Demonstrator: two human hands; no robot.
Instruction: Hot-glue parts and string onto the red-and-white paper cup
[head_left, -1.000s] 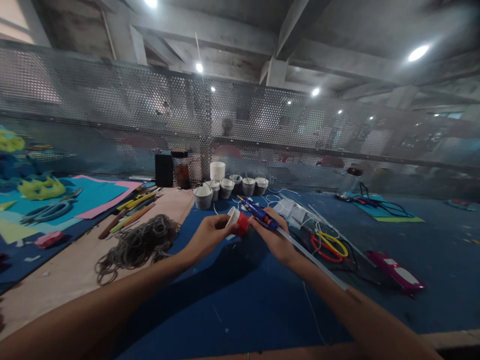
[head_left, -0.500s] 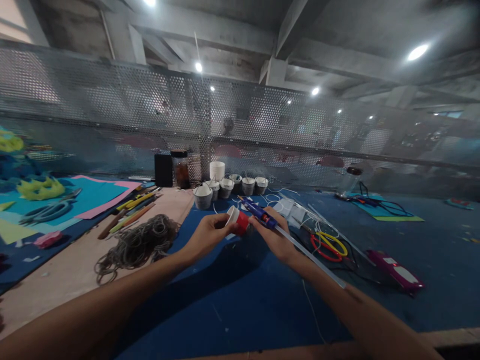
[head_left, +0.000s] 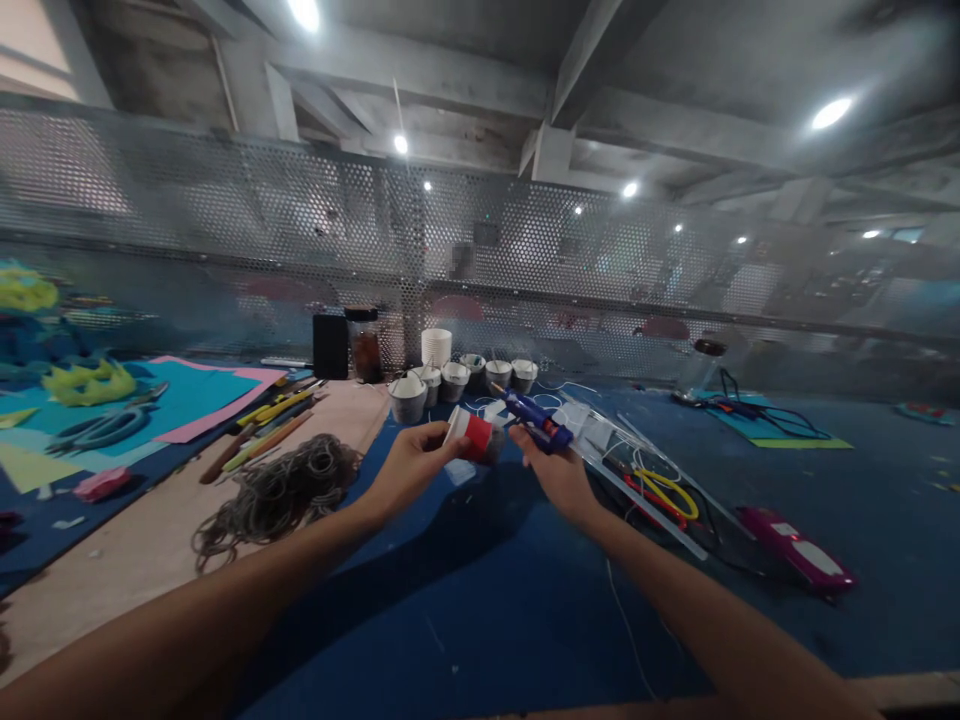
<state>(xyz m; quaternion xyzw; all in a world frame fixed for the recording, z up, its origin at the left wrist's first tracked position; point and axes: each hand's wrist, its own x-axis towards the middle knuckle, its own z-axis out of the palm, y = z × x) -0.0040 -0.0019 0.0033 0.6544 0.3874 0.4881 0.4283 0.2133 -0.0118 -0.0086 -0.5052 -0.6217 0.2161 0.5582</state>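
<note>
In the middle of the frame, the left hand pinches a red and white cup between thumb and fingers; the cup lies tilted on its side, in the air. Just right of it, the right hand is closed around a blue glue gun, whose nozzle points to the upper left, apart from the cup. From its rear, a long pale stick goes toward the lower right. Behind the hands stand small grey cups; at centre-left lies a tangled grey cord.
</note>
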